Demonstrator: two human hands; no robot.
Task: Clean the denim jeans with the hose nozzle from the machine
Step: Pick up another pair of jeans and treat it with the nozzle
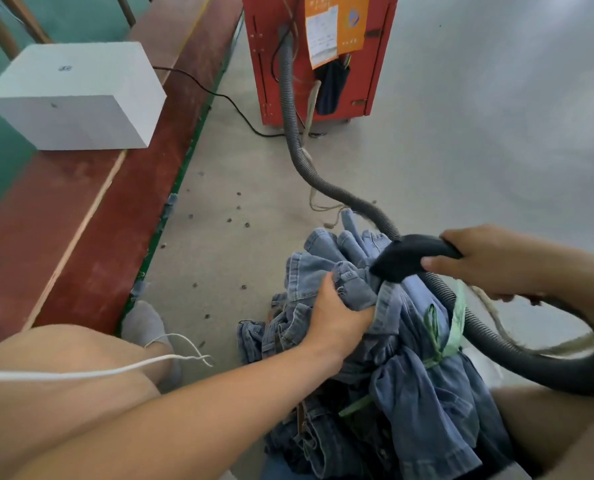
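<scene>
Loosely heaped faded-blue jeans (pixel 403 344): left hand (pixel 337 320) bunches a fold, right hand (pixel 486 259) grips the black nozzle (pixel 406 258)

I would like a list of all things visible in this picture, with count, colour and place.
denim jeans: a pile, blue, on the floor in front of the person
hose nozzle: one, black, against the jeans
hose: one, grey, from the machine to the nozzle
machine: one, red, far on the floor
box: one, white, on the red bench at left
cord: one, white, across the knee
left hand: grips the jeans
right hand: holds the nozzle
</scene>
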